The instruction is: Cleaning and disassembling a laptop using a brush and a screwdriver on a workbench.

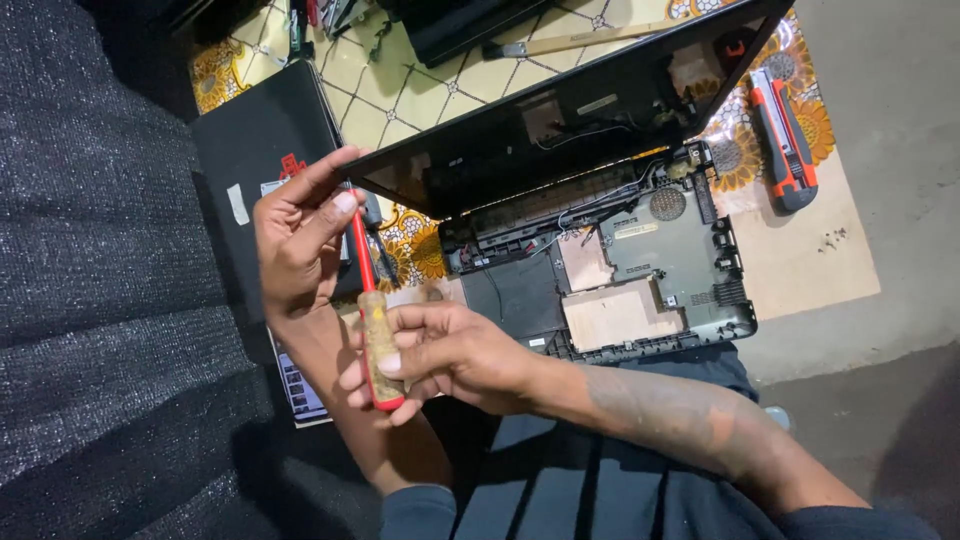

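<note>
The right hand [440,352] is wrapped round the amber, red-capped handle of a screwdriver [372,300], while the left hand [298,232] pinches its red shaft higher up between thumb and fingers. The tool stands nearly upright in view, handle towards the person's lap, tip pointing away. Just beyond lies an opened laptop [610,260] on a floral mat [800,250], an orange utility knife [785,140] further off.

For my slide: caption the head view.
Both hands hold a red-shafted screwdriver beside an opened laptop.
</note>
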